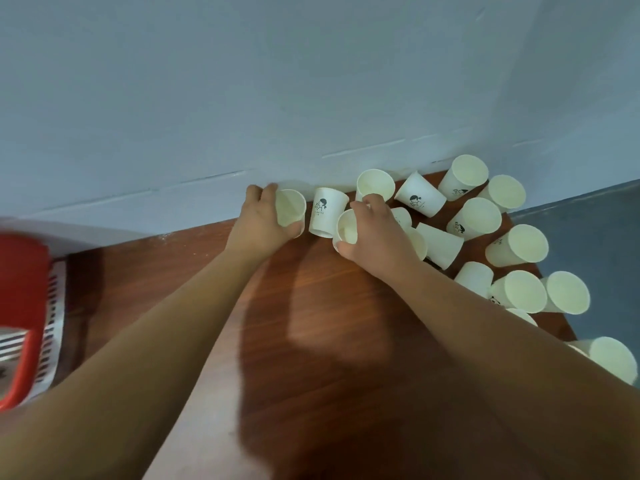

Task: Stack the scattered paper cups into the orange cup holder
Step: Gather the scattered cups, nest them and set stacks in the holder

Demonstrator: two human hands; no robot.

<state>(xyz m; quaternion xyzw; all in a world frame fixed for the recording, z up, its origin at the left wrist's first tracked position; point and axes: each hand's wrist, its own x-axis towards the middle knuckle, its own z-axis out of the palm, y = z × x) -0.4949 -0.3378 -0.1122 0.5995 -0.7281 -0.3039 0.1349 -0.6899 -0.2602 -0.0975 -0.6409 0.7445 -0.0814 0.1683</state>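
- The orange cup holder [21,278] sits at the far left edge of the frame, blurred. A white slotted part [52,320] shows beside it, and no cup can be seen in it.
- A dark wooden table [311,341] fills the lower middle. Both bare forearms reach across it toward the pale blue wall [242,98] that takes up the upper frame.
- The left hand [261,220], just left of centre, grips a first paper cup [290,212]. The fingers curl over its far side and the thumb presses the near side, with the open mouth facing the camera.
- Just right of that cup, between the two hands, is a printed cup [327,212] with a small dark figure on its side. Its base end points toward the bottom of the frame. Neither hand touches it.
- The right hand [375,237], at the centre, holds a second paper cup [347,230]. The thumb is at the near rim and the fingers are bent over the top, clamped on it.
- Behind this hand, an open-mouthed cup [375,185] lies close to the wall.
- To the right, the scattered cups [517,249] lie on their sides from the wall down to the lower right edge of the frame. Many of them touch or overlap, and most have their mouths toward the camera.
- A grey floor [606,237] shows past the table's right edge.
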